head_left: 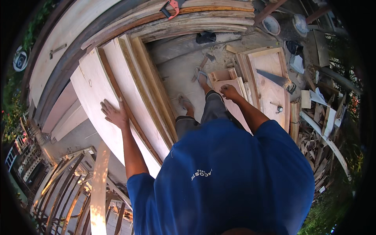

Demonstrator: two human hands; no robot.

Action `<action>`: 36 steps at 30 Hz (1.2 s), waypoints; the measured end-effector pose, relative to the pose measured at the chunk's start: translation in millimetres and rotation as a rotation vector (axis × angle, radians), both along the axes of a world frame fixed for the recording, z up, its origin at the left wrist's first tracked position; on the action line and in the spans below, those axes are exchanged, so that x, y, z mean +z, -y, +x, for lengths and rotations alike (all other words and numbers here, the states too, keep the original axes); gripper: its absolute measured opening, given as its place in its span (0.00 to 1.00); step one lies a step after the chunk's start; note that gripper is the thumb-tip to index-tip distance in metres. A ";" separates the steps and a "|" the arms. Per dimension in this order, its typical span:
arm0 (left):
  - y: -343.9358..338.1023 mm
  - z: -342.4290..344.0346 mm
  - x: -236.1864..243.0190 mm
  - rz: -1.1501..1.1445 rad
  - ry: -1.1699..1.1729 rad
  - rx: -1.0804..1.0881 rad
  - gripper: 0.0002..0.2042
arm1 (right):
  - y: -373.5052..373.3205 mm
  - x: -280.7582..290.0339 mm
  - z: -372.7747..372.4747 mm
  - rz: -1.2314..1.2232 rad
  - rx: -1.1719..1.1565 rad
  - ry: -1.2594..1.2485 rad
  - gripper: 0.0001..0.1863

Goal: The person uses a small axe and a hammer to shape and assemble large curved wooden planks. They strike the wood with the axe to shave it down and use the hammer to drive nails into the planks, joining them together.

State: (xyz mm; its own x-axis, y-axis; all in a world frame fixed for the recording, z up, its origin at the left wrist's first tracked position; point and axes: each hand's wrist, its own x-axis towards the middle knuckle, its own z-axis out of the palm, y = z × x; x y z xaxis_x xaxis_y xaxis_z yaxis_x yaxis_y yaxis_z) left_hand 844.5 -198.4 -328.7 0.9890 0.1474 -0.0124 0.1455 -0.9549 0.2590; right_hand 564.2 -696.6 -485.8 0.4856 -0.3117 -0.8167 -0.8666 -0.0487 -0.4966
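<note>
As you look down through the head camera, every place below is given relative to the pale plywood board.

Pale plywood board (94, 94): it runs from upper centre down toward your left forearm, lying flat on a stack of long planks.

Left hand (114, 113): your palm rests flat on the board's right part, fingers spread and released, gripping nothing.

Thin wooden strip (129, 113): it lies along the board's right edge, just beside your left thumb.

Right hand (229, 92): well to the right of the board, your fingers are curled into a loose fist above a small wooden frame piece (229, 82); whether they grasp anything cannot be told.

Hand saw (276, 80): farther right still, flat on a framed panel (270, 74).

Feet in sandals (192, 92): on the dusty floor between the board and the frame piece.

Offcut pile (317, 152): far right of the board.

Red clamp (172, 8): above the board, on curved planks.
</note>
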 end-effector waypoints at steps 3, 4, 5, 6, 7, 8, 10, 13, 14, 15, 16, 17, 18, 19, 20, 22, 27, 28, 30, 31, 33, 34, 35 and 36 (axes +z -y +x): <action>-4.0 -0.1 -1.1 0.042 0.010 0.011 0.45 | 19.7 -38.4 72.6 0.004 0.054 -0.067 0.22; -8.7 -6.3 -4.0 0.049 0.026 -0.001 0.45 | 30.7 -50.9 97.0 0.015 0.071 -0.076 0.22; -13.8 -8.2 -5.8 0.056 0.046 -0.018 0.44 | 38.0 -64.9 123.0 -0.072 0.091 0.023 0.24; -15.4 -8.5 -4.9 0.051 0.085 -0.052 0.42 | 40.9 -80.2 149.2 -0.152 0.109 0.122 0.27; -19.8 -16.5 -7.1 0.031 0.095 -0.066 0.42 | 51.1 -87.3 182.0 -0.072 0.124 0.049 0.29; -22.8 -16.6 -7.6 -0.015 0.107 -0.073 0.42 | 58.8 -96.9 217.4 0.007 0.136 -0.022 0.30; -18.2 -11.1 -7.2 -0.068 0.100 -0.119 0.42 | 83.2 -162.9 248.9 -0.101 0.160 0.117 0.34; 4.3 2.5 1.0 -0.067 0.016 -0.112 0.40 | 112.0 -223.8 298.3 -0.112 -0.010 0.141 0.44; 5.1 5.4 2.1 -0.079 0.019 -0.126 0.40 | 113.4 -237.5 309.6 -0.111 -0.043 0.151 0.45; 6.2 8.8 2.3 -0.064 0.019 -0.108 0.40 | 115.2 -249.4 322.2 -0.111 -0.073 0.163 0.47; 5.7 1.6 3.3 -0.063 0.019 -0.095 0.40 | 112.5 -239.7 343.5 -0.115 -0.059 0.099 0.46; 5.4 -3.7 5.7 -0.069 0.022 -0.087 0.40 | 107.5 -231.9 355.2 -0.110 -0.038 0.069 0.46; 4.0 -7.6 6.7 -0.047 0.020 -0.064 0.41 | 103.6 -222.7 366.1 -0.108 -0.021 0.038 0.46; 5.4 -8.5 6.8 -0.035 0.021 -0.044 0.41 | 104.5 -219.6 367.4 0.005 -0.140 0.010 0.35; 6.8 -9.8 7.5 -0.028 0.016 -0.036 0.41 | 104.1 -216.8 370.7 0.117 -0.259 -0.020 0.25; 12.3 2.1 7.4 -0.046 0.027 -0.046 0.42 | 134.9 -239.2 355.7 0.199 -0.245 0.019 0.20; 3.7 2.4 1.0 -0.020 0.039 -0.067 0.43 | 149.6 -253.0 318.3 0.161 -0.180 0.123 0.24; 1.9 -2.1 0.2 -0.022 0.051 -0.060 0.43 | 147.0 -241.9 320.1 0.123 -0.201 0.069 0.29; 0.8 -9.1 2.8 -0.005 0.051 -0.042 0.43 | 120.8 -192.5 332.1 0.050 -0.153 0.073 0.28; -2.8 -12.9 0.9 0.000 0.059 -0.050 0.43 | 114.8 -172.5 341.5 -0.014 -0.124 0.087 0.28; 2.2 -8.3 3.7 -0.021 0.059 -0.056 0.43 | 115.9 -168.6 354.6 0.064 -0.069 0.028 0.38; 3.2 -4.7 4.6 -0.041 0.049 -0.060 0.43 | 113.5 -182.9 356.5 0.034 -0.098 0.013 0.38; 5.5 -1.6 3.9 -0.042 0.051 -0.052 0.43 | 113.2 -195.4 358.4 0.006 -0.122 -0.003 0.39; 7.4 -3.5 5.1 -0.091 0.049 -0.021 0.43 | 107.8 -203.7 363.9 0.021 -0.096 -0.002 0.39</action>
State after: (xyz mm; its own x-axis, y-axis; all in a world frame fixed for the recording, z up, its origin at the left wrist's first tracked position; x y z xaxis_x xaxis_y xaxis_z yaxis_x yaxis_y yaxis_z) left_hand 841.0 -205.8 -323.6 0.9916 0.1271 0.0238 0.1108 -0.9297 0.3512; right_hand 928.1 -804.4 -689.5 0.4524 -0.3397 -0.8246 -0.8678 0.0453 -0.4948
